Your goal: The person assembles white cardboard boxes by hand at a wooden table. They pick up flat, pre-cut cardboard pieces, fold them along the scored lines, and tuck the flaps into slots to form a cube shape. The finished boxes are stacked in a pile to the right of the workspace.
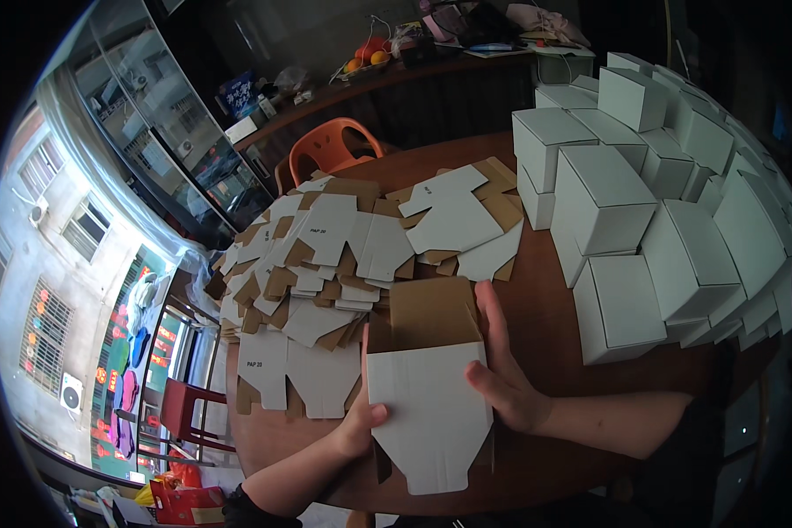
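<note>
Between my hands, over the near edge of the table, is a partly folded cardboard box (pixel 429 387), white outside and brown inside. Its top stands open with a brown flap raised at the back, and a white tapered flap hangs toward me. My left hand (pixel 361 421) grips its left side, the thumb on the front panel. My right hand (pixel 506 378) is at the right side, fingers up along the edge and thumb lifted near the front. Behind and to the left lies a heap of flat white-and-brown box blanks (pixel 312 255).
Folded white boxes (pixel 607 202) are stacked high on the right of the brown round table (pixel 537 308). An orange chair (pixel 334 145) stands beyond it. A cabinet (pixel 431 84) at the back carries fruit and bags. A red stool (pixel 189 414) is at left by the window.
</note>
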`<state>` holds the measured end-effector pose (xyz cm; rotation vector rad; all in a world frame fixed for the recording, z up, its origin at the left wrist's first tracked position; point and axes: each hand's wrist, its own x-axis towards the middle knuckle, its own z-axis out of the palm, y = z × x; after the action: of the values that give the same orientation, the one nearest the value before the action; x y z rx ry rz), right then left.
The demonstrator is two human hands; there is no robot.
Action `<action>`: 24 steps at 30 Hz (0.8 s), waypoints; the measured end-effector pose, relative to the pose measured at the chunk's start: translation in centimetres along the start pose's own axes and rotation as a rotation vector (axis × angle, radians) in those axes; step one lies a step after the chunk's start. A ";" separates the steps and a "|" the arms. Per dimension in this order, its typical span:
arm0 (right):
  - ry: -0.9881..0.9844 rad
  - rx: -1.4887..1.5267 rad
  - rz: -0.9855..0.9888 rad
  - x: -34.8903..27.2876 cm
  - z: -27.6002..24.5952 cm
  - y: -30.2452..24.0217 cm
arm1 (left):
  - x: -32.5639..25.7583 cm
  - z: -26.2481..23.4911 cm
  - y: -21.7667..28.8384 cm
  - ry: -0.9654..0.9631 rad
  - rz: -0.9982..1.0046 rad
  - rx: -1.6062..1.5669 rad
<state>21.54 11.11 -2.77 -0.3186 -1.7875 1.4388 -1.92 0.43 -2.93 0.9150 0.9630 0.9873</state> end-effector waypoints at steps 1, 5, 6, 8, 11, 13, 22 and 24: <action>0.012 0.072 0.050 -0.1 0.2 -0.1 | 0.1 0.0 -0.2 0.045 0.048 0.005; 0.000 0.257 0.154 -0.1 0.6 -0.6 | 0.1 -0.3 -0.2 0.106 0.155 0.027; -0.016 0.215 0.159 -0.2 0.6 -0.3 | -0.1 -0.4 -0.3 0.109 0.177 0.032; -0.046 0.132 0.166 -0.2 0.3 0.4 | -0.4 -0.8 -1.3 0.099 0.214 0.041; 0.029 0.211 0.252 -0.2 0.4 0.4 | -0.9 -0.5 -1.4 0.067 0.216 0.043; 0.000 0.229 0.277 0.0 0.3 0.2 | -0.9 -0.3 -1.2 0.030 0.216 0.031; -0.096 0.095 0.031 -0.3 0.2 0.0 | -1.9 -1.1 -1.3 -0.146 0.147 0.050; -0.090 0.092 0.005 -0.2 0.2 0.1 | -2.4 -1.5 -1.4 -0.209 0.114 0.051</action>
<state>21.54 10.88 -2.95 -0.2136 -1.7861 1.5553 -3.52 -1.98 -4.17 1.1031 0.7691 0.9454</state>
